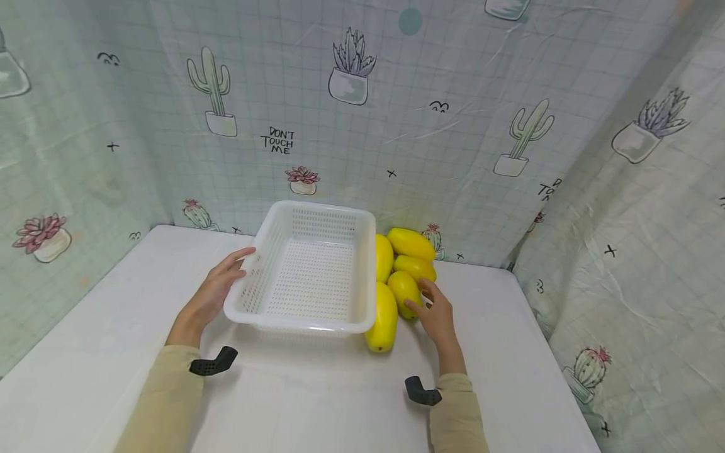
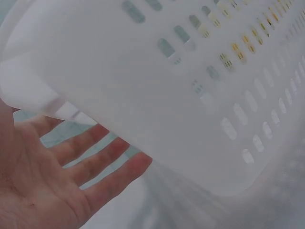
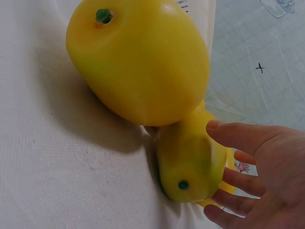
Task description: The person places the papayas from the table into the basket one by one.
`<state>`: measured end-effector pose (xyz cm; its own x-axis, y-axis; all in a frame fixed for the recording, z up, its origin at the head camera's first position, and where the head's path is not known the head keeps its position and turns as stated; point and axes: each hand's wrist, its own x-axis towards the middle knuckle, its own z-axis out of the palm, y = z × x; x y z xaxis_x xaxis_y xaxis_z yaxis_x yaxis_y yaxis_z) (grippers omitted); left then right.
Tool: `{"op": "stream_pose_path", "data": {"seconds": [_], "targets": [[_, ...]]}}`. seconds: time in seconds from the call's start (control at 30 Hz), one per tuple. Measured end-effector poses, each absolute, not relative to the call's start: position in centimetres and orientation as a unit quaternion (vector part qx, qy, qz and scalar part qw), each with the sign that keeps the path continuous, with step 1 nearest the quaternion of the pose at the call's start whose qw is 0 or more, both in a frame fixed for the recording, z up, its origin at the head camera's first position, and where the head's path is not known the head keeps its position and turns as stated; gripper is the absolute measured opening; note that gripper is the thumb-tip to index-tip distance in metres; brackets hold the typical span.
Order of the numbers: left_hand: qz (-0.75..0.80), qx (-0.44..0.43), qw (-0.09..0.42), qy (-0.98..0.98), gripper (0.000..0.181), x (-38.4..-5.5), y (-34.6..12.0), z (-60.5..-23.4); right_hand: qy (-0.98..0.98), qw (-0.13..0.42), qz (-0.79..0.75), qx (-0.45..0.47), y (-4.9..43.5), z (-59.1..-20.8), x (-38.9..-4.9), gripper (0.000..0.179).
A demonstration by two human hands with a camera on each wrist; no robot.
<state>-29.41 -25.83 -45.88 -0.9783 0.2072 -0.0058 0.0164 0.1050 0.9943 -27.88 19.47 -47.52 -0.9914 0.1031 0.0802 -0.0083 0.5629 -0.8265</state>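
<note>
A white perforated plastic basket (image 1: 310, 277) stands on the table with bare floor showing inside. At its left side is my left hand (image 1: 218, 283), fingers extended; in the left wrist view the fingertips meet the basket wall (image 2: 109, 95). Several smooth yellow fruits, like mangoes, lie against the basket's right side. My right hand (image 1: 436, 308) is beside one yellow mango (image 1: 404, 292), thumb and fingers spread about its right side. The right wrist view shows this mango (image 3: 188, 167) with a green stem spot; whether the fingertips touch it I cannot tell. A larger mango (image 3: 138, 57) lies nearer.
Two more mangoes, one at the back (image 1: 411, 244) and one below it (image 1: 415, 268), lie beyond the right hand. Another mango (image 1: 382, 318) sits by the basket's front right corner. A cactus-print curtain (image 1: 396, 132) surrounds the white table (image 1: 317, 402).
</note>
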Motion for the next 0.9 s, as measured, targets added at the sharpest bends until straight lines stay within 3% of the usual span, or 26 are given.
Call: {"op": "stream_pose_path", "data": {"seconds": [0.9], "targets": [[0.679, 0.103, 0.044, 0.726, 0.052, -29.4, -26.1, -46.0, -0.885, 0.04, 0.463, -0.035, 19.3, -49.2, -28.6, 0.069]]}}
